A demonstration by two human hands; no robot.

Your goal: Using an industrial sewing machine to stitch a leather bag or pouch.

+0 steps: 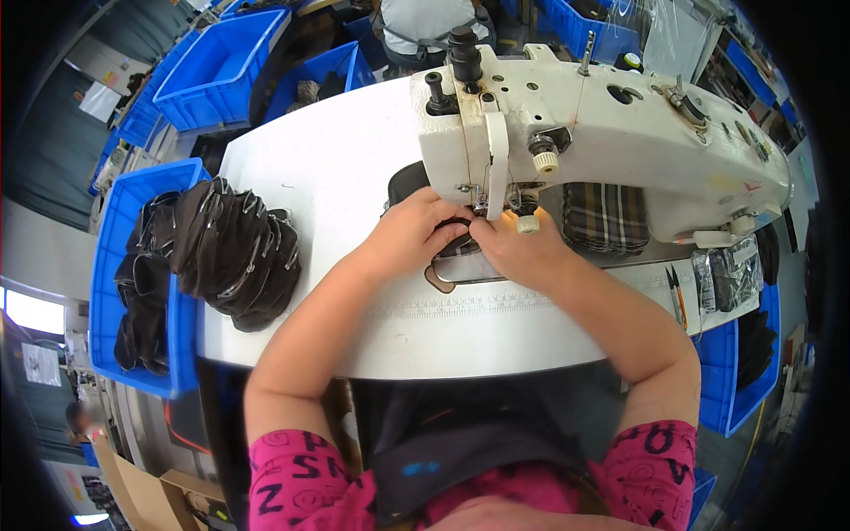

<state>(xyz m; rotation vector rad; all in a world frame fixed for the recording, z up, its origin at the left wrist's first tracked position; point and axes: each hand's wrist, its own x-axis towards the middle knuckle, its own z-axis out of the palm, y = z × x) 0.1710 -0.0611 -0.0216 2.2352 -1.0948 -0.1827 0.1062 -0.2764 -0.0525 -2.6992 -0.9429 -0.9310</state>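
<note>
Both of my hands are at the needle area of a white sewing machine point(611, 124), close together. Between them is a small dark fabric piece point(457, 245), its far part hidden by fingers and machine. My left hand point(409, 232) pinches its left side with thumb and fingers. Fingers of my right hand point(521, 251) press together on its right side, just below the presser foot. Beyond my left hand, a black rounded fabric part point(407, 180) lies on the table. Under the machine's arm sits a stack of plaid fabric pieces point(606, 217).
A pile of dark zippered pieces point(235, 252) stands on the left of the white table point(336, 133), beside a blue crate point(183, 345). Snips point(678, 296) and plastic-bagged pieces point(730, 279) lie at right, above another blue crate point(719, 376). A person point(429, 25) sits beyond.
</note>
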